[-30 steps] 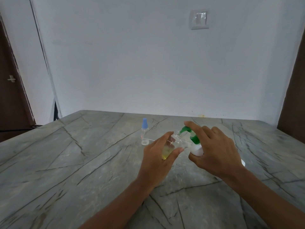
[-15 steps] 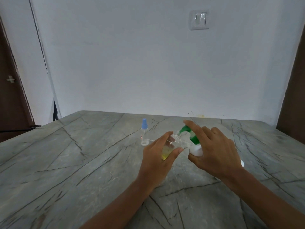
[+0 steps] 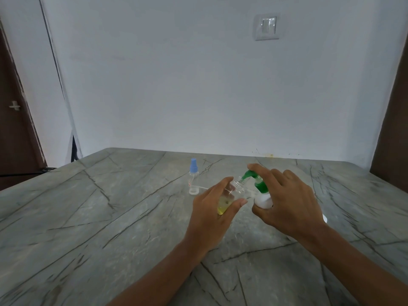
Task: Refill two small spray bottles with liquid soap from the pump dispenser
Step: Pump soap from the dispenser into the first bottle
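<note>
My left hand [image 3: 215,214] grips a small clear spray bottle [image 3: 229,196], uncapped and tilted, with yellow liquid in its lower part. Its open neck sits right at the green nozzle of the pump dispenser [image 3: 260,191], a white bottle with a green pump head. My right hand [image 3: 287,204] holds the dispenser, with the index finger lying along the top of the pump and the thumb against the white body. A second clear spray bottle [image 3: 193,178] with a blue cap stands upright on the table further back to the left.
Everything rests on a grey veined stone table [image 3: 99,217] against a white wall. A thin white tube lies on the table beside the blue-capped bottle. A small white object [image 3: 324,218] peeks out behind my right wrist. Dark doors flank both sides.
</note>
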{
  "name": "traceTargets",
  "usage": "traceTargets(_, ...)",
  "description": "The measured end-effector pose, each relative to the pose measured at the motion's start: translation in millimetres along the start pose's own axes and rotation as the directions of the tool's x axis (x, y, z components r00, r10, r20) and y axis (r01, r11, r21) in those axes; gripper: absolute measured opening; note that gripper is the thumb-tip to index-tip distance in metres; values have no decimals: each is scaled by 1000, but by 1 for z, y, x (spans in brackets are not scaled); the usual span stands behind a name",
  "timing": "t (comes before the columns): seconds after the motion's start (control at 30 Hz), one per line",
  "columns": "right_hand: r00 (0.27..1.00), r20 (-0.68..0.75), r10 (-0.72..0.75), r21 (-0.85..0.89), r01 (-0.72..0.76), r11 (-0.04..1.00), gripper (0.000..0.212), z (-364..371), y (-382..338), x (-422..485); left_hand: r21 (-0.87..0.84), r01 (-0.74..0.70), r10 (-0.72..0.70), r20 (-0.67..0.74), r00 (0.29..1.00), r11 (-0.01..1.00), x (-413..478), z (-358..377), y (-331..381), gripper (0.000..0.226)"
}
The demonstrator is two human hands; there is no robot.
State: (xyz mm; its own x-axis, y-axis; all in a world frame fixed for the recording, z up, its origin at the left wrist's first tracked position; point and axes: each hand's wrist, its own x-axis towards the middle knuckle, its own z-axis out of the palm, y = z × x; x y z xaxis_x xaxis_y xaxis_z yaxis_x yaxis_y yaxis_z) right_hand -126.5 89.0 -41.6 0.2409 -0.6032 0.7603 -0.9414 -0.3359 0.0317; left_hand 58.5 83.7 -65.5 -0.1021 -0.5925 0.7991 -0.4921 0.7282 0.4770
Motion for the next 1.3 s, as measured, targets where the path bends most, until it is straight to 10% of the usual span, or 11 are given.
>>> traceTargets(1.3,1000,-28,4,-21,-4,1000,95,-1,-3,-1,-11,-5,5,-4,1000,1000,0,1,-3,56)
